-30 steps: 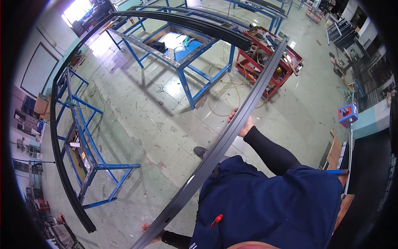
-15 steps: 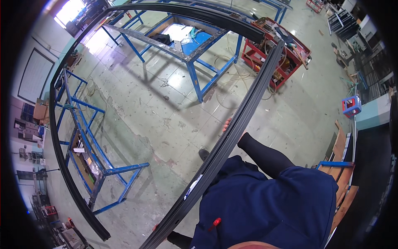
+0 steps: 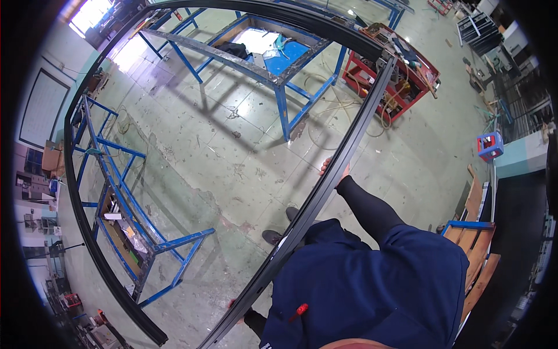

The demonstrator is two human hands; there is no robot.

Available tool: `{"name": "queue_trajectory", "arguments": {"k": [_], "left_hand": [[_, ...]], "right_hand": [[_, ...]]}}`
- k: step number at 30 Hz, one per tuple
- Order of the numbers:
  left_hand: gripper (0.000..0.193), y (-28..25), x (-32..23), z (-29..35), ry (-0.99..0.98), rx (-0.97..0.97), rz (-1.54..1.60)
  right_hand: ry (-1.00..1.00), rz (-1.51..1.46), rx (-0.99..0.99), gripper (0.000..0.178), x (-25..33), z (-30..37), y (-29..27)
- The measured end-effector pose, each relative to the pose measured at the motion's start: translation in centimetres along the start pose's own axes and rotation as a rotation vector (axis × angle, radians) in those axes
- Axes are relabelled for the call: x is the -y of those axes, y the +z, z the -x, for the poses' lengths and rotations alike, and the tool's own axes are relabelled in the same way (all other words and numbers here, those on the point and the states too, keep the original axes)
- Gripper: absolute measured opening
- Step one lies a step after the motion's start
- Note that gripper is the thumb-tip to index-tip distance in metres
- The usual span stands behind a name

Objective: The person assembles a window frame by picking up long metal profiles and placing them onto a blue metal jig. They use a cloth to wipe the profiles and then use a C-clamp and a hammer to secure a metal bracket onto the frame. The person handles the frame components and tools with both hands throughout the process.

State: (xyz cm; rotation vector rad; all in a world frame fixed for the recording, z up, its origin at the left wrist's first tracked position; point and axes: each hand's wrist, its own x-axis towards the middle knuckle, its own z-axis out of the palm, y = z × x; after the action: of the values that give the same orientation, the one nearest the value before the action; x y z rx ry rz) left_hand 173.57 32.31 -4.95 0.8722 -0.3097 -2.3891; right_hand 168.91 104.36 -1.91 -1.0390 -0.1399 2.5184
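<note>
A large dark rectangular frame (image 3: pixel 308 212), made of long grooved profiles, spans most of the view. Its near bar runs diagonally in front of my body. My right hand (image 3: pixel 327 166) grips this bar around its middle, fingers curled over the far side. Lower down, my left hand (image 3: pixel 232 303) is wrapped round the same bar near its lower end; only some fingertips show, the rest hidden behind the profile. A small pale label sits on the bar between my hands.
A blue steel workbench (image 3: pixel 282 104) stands ahead, with papers and a dark cloth in its top. Beside it is a red tool cart (image 3: pixel 407 96) with hoses on the floor. Another blue stand (image 3: pixel 157 247) is at left. Wooden boards (image 3: pixel 479 256) lean at right.
My body and the near bar have shifted a little relative to the floor, and both my shoes now show beside the bar. Both hands keep their hold on the frame.
</note>
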Motion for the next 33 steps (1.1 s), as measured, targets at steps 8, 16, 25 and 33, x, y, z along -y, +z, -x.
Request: {"name": "queue_trajectory", "arguments": {"k": [8, 16, 25, 33], "left_hand": [[0.060, 0.7, 3.6, -0.8, -0.028, -0.015, -0.141], [0.063, 1.0, 4.5, -2.1, -0.042, 0.003, -0.232], [0.066, 0.6, 6.6, -3.8, -0.093, 0.162, -0.359], [0.067, 1.8, 7.9, -4.4, -0.161, 0.135, -0.425]], "right_hand": [[-0.063, 0.118, -0.049, 0.080, 1.3, -1.2, 0.7], [-0.087, 0.124, -0.091, 0.079, 0.9, -1.8, 1.2], [-0.116, 0.137, -0.189, 0.095, 1.4, -2.6, 3.3], [-0.223, 0.432, 0.257, 0.073, 3.6, -8.9, -6.3]]}}
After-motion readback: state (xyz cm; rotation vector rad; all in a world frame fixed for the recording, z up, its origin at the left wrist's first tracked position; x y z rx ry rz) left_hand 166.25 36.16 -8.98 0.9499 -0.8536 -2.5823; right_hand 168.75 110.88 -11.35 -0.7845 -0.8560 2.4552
